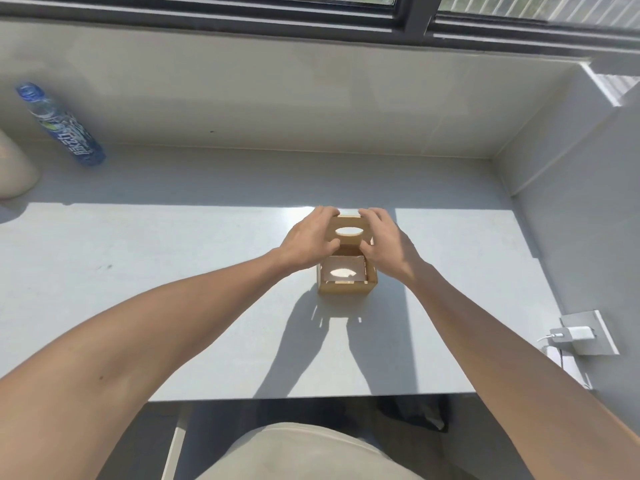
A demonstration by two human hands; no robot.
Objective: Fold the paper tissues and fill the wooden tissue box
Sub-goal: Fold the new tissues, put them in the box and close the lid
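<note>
Above the wooden tissue box [347,287], left hand [306,242] and right hand [388,242] pinched its light, stiff slotted lid [348,223] by the side edges.

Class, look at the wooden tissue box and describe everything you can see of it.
The wooden tissue box is small, square and light brown, standing upright on the sunlit grey table. Its top is open; white tissue shows inside. Both hands, left hand and right hand, hold its lid, with an oval slot, tilted above the far edge.

Both hands cover the side edges of the wooden lid [348,231]. A pale rounded object [15,171] is cut off at the left edge. The blue bottle's [61,125] label is too blurred to read.
</note>
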